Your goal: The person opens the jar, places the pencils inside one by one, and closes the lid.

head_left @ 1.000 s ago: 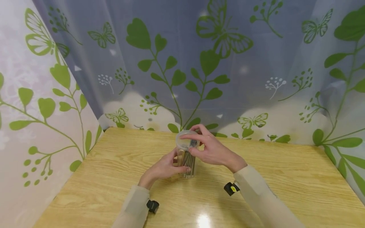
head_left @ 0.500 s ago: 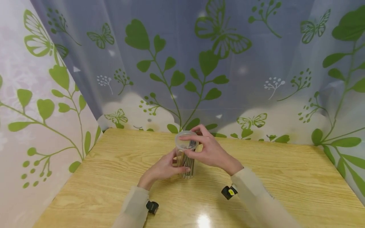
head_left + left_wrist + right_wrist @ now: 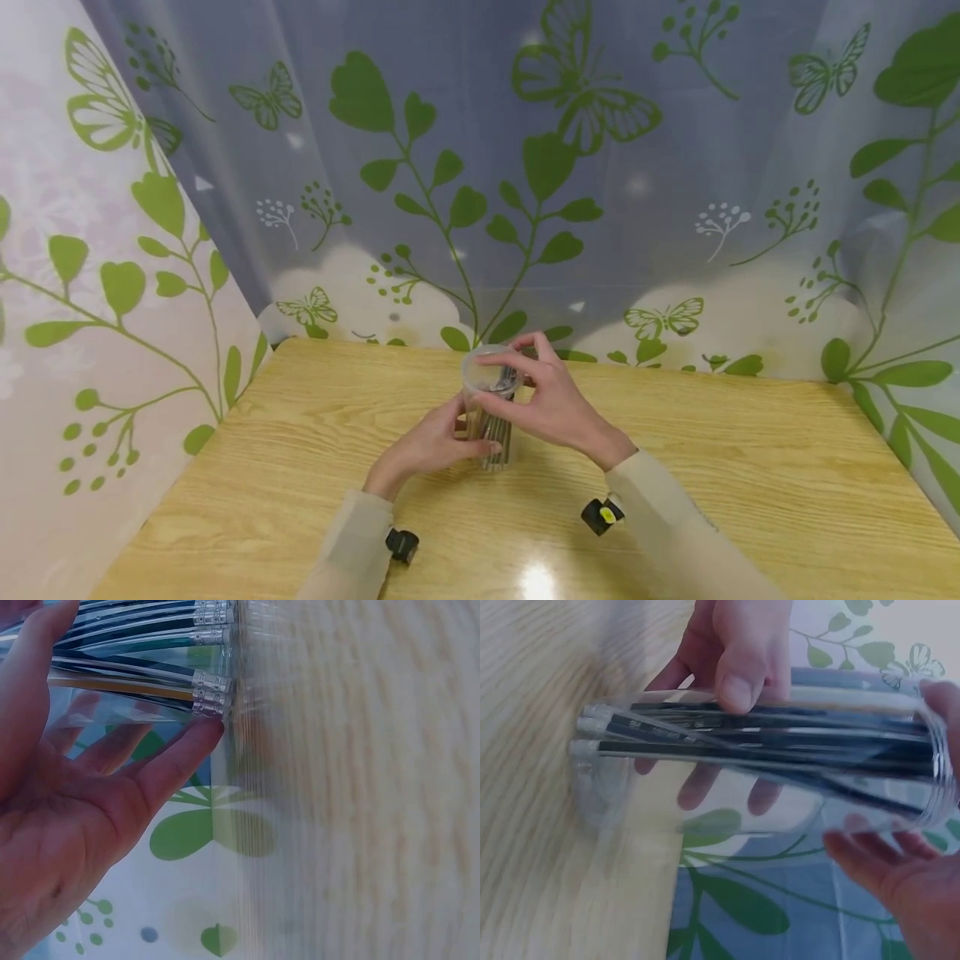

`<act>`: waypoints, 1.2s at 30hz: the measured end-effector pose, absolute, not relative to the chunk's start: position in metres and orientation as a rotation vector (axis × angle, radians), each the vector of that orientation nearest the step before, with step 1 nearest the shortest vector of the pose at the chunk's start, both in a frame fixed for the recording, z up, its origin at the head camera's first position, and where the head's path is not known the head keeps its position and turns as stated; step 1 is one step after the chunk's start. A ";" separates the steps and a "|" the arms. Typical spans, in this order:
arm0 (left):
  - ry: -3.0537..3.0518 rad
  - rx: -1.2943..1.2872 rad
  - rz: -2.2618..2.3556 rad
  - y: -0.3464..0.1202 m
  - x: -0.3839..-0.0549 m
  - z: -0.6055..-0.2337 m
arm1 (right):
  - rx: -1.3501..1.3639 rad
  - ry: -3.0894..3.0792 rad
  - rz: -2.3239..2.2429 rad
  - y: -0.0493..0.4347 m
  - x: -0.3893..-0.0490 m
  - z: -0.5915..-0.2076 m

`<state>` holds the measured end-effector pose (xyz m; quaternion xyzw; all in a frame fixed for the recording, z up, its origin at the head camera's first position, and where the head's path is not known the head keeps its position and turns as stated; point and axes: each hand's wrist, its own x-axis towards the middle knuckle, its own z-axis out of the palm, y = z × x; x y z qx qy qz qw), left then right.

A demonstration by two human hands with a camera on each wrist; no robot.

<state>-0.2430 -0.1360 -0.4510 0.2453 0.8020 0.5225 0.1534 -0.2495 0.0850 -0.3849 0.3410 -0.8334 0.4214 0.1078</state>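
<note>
A clear plastic jar (image 3: 475,417) stands upright on the table, holding several dark pencils (image 3: 495,429) and at least one yellowish pencil (image 3: 161,690). Their metal-banded ends are down, at the jar's base. My left hand (image 3: 429,442) grips the lower body of the jar, thumb across the front and fingers behind. At the top, my right hand (image 3: 553,402) holds the round translucent lid (image 3: 480,360) by its rim, thumb at the near side and fingers over and behind it. In the right wrist view, the right hand's fingers (image 3: 862,862) curve around the lid end.
The wood-grain table (image 3: 285,467) extends on both sides of the jar. A curtain (image 3: 450,283) printed with leaves and butterflies hangs close behind the table's back edge. Another patterned panel (image 3: 97,367) borders the left side. Black wrist cameras (image 3: 402,546) sit by both sleeves.
My right hand and wrist have turned slightly, shifting a little left and toward me, with the thumb sliding left along the lid's rim. The left hand and jar stay in place.
</note>
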 end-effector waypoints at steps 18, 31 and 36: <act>2.264 0.694 1.518 -0.137 -0.244 -0.453 | 1.025 -2.386 1.307 0.083 -0.247 -0.388; 2.296 0.682 1.511 -0.136 -0.243 -0.452 | 1.032 -2.410 1.622 0.090 -0.249 -0.387; 2.263 0.684 1.528 -0.135 -0.243 -0.453 | 1.036 -2.389 1.495 0.087 -0.247 -0.386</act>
